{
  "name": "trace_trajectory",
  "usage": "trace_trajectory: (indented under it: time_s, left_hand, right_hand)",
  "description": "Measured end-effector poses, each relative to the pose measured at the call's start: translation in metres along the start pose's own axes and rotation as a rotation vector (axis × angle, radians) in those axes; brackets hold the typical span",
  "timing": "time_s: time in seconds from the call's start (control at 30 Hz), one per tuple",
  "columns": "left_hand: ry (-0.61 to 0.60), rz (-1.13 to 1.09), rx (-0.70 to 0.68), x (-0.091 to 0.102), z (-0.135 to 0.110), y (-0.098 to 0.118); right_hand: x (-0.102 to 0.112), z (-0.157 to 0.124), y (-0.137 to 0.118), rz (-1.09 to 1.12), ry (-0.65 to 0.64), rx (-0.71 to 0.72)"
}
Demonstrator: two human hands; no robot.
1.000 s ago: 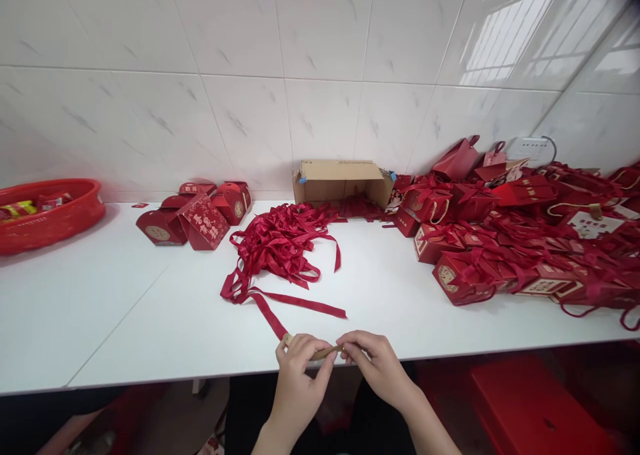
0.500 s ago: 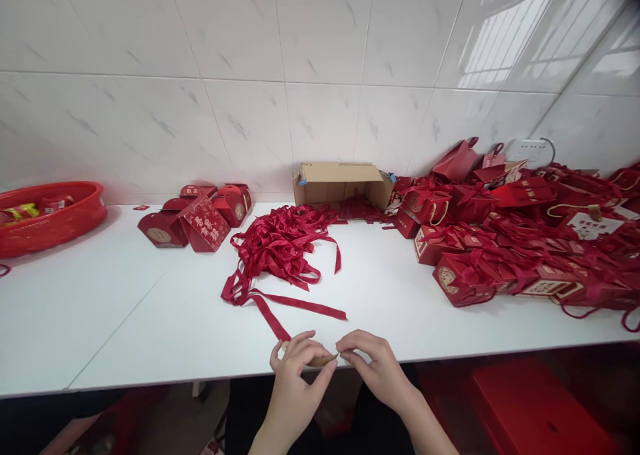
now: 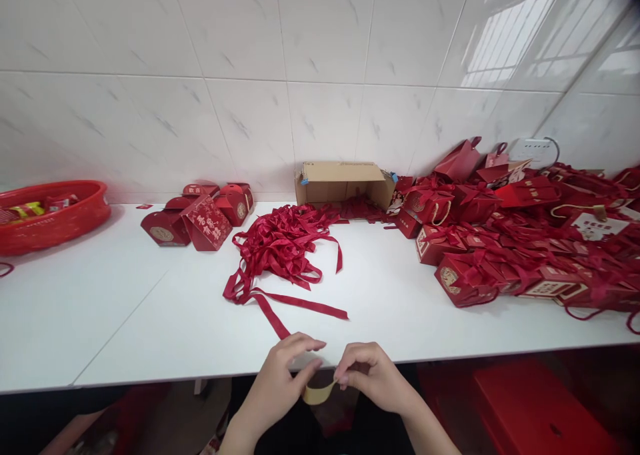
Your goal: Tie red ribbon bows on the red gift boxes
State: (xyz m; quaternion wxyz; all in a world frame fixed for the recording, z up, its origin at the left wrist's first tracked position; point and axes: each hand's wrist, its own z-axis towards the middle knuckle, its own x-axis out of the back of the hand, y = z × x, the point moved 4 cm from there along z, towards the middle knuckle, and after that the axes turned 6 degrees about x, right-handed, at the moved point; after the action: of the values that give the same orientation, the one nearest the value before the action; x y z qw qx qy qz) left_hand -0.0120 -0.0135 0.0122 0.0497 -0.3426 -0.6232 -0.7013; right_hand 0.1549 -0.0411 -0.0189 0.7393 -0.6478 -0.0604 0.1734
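A curved yellowish strip [image 3: 320,394], like a band of ribbon or tape, hangs just off the table's front edge. My right hand [image 3: 373,378] pinches its right end between thumb and fingertips. My left hand [image 3: 285,378] is at the strip's other end, thumb and forefinger apart; that end disappears behind the left thumb, so how it is supported is hidden. Beyond my left hand, one tail of a red ribbon [image 3: 273,315] runs back to a tangled heap of red ribbons [image 3: 280,242] on the white table [image 3: 165,328].
An open cardboard box [image 3: 343,172] lies against the tiled wall, red pieces inside. Small red gift boxes [image 3: 206,223] stand to the left, beside a red plastic basin [image 3: 55,232] holding packets. Many ribboned red boxes [image 3: 465,278] crowd the right. Below is a red stool-like object [image 3: 545,402].
Both hands have come slightly lower and nearer to me. My left thumb and forefinger have parted from the strip, which now shows as a wider curve.
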Motion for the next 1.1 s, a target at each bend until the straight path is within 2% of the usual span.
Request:
trace_trajectory:
  time_s: [0.1,0.17,0.47,0.63,0.8,0.93,1.0,1.1]
  left_hand:
    - [-0.09,-0.037,-0.091,-0.009,-0.002,0.009]
    - [-0.097,-0.062,-0.148,-0.014,-0.004,0.012]
    - [0.044,0.066,-0.351,-0.013,-0.007,0.004]
    - [0.121,0.168,-0.388,-0.013,-0.008,-0.002]
    - [0.287,0.185,-0.433,-0.014,-0.009,-0.005]
    - [0.373,0.216,-0.405,-0.016,-0.012,-0.006]
    - [0.373,0.236,-0.379,-0.016,-0.013,-0.008]
    - [0.262,0.232,-0.387,-0.009,-0.003,-0.017]
  right_hand:
    - [-0.004,0.001,0.003,0.093,0.013,-0.005]
    - [-0.004,0.002,0.004,0.123,0.025,0.0]
    - [-0.007,0.004,0.009,0.198,0.048,0.0]
    - [-0.008,0.006,0.012,0.147,0.111,-0.007]
    - [-0.01,0.008,0.015,0.147,0.177,0.014]
    - [-0.016,0.012,0.019,0.176,0.266,0.043]
    - [-0.02,0.014,0.02,0.194,0.282,0.04]
    - [-0.02,0.019,0.02,0.188,0.265,0.031]
